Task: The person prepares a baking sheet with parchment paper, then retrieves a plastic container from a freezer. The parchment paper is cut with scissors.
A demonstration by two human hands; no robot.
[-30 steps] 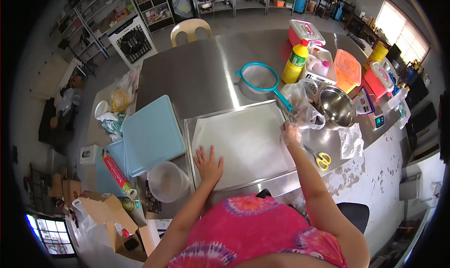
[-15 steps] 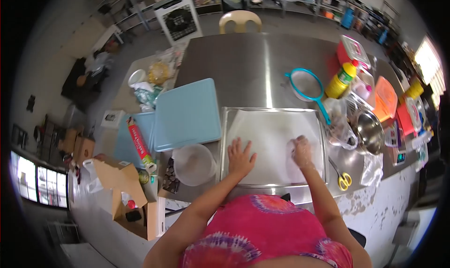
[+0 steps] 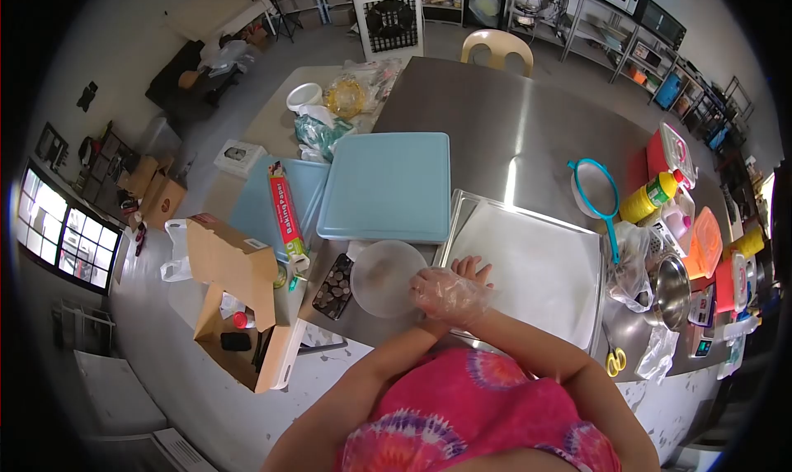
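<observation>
My right hand, in a clear plastic glove, crosses over my left wrist. Its curled fingers are at the right rim of a frosted plastic bowl; whatever they might hold is hidden. Partly behind it, my left hand has its bare fingers stretched out over the left edge of the baking tray. A sheet of white paper lines that metal tray. To the left of the bowl lies a dark pack of round pieces.
A light blue lid and a baking paper box lie left of the tray. On the right are a blue-rimmed strainer, yellow scissors, a steel bowl and a yellow bottle. An open cardboard box stands at the left edge.
My right hand has left the paper on the tray and crossed left to the bowl. My left hand stays near the tray's left side. The view has turned left.
</observation>
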